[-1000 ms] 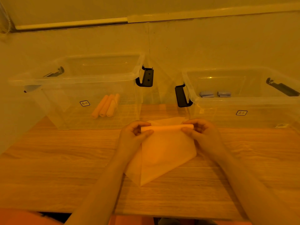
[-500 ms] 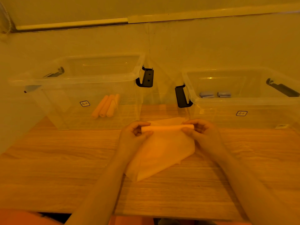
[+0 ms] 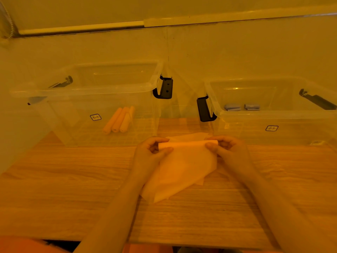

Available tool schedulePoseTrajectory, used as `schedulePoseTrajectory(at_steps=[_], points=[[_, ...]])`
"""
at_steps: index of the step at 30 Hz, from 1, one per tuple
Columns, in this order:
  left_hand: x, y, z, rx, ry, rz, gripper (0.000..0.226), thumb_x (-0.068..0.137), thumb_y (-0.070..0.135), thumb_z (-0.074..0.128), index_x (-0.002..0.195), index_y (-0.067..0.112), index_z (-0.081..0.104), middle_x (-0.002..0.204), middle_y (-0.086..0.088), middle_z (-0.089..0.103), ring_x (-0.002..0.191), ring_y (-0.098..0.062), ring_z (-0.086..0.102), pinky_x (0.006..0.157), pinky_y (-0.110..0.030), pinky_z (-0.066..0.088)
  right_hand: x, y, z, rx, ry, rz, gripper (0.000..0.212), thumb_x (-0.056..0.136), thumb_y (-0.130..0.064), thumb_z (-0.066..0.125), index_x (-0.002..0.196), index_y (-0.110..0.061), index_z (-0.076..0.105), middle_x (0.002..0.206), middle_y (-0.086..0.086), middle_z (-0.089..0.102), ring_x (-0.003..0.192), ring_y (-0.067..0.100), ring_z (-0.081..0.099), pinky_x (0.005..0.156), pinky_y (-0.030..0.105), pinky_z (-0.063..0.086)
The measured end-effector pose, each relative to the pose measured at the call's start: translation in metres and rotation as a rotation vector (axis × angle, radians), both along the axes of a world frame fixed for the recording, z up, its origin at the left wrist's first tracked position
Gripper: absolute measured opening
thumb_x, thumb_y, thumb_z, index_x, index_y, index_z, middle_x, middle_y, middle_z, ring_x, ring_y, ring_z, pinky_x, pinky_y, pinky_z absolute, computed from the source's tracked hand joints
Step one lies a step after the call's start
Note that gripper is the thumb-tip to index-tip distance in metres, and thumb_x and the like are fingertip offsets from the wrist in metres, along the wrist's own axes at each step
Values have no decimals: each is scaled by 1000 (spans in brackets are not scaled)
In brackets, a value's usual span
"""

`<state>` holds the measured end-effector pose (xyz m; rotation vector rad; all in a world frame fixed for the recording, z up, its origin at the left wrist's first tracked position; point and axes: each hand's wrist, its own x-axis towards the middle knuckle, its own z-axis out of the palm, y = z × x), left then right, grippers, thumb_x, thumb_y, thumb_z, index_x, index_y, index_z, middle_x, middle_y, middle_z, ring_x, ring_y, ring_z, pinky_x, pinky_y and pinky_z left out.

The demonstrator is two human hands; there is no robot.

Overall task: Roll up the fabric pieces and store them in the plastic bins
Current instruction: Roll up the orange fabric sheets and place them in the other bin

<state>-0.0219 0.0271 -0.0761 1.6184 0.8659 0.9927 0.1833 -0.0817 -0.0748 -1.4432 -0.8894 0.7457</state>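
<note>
An orange fabric piece (image 3: 184, 170) lies on the wooden table (image 3: 73, 189), its far edge wound into a thin roll. My left hand (image 3: 147, 156) pinches the roll's left end and my right hand (image 3: 228, 150) pinches its right end. The unrolled part trails toward me in a loose point. Behind it on the left stands a clear plastic bin (image 3: 60, 94) holding three orange fabric rolls (image 3: 119, 119). The right clear bin (image 3: 273, 114) holds two blue-grey rolls (image 3: 241, 107).
Both bins have black latch handles (image 3: 165, 88) facing the gap between them. Another pale fabric piece (image 3: 189, 136) peeks out behind the roll. A wall rises directly behind the bins. The table's near edge (image 3: 182, 243) is close to my body.
The roll has taken up more fabric: the loose tail is shorter and its near tip has drawn toward the hands. Both hands stay at the roll's ends.
</note>
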Motion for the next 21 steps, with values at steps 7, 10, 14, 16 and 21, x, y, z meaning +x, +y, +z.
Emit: schedulePoseTrajectory(at_steps=[7, 10, 14, 16, 21], points=[[1, 1, -2, 30, -13, 24, 19, 78, 10, 74, 88, 25, 68, 92, 11, 70, 82, -1, 66, 66, -17, 54, -3, -1, 4, 38, 57, 14, 20, 82, -13, 68, 100, -21, 69, 102, -7, 68, 87, 4, 67, 63, 26, 58], [2, 1, -3, 29, -31, 43, 13, 79, 11, 74, 88, 19, 69, 87, 7, 70, 79, -3, 66, 64, -19, 53, -3, -2, 4, 37, 78, 12, 28, 78, -7, 71, 102, -22, 67, 104, -7, 67, 85, 3, 68, 59, 23, 57], [2, 0, -1, 39, -34, 34, 19, 78, 8, 74, 88, 23, 68, 89, 10, 68, 77, 4, 64, 64, -15, 52, -3, 0, 3, -9, -57, -41, 20, 79, -17, 71, 97, -26, 68, 105, -9, 66, 94, 9, 64, 72, 31, 59], [1, 1, -2, 44, -17, 40, 24, 77, 10, 75, 88, 29, 66, 92, 12, 68, 79, 6, 64, 63, -12, 50, -4, 1, 2, -23, -73, -53, 16, 80, -22, 71, 95, -27, 68, 103, -9, 66, 96, 11, 63, 78, 37, 58], [2, 1, -3, 48, -46, 48, 22, 76, 7, 75, 86, 23, 66, 90, 10, 67, 76, 7, 63, 60, -11, 47, -6, 0, 3, 1, -70, -62, 10, 83, -22, 68, 91, -26, 69, 104, -8, 67, 94, 9, 63, 77, 32, 57]])
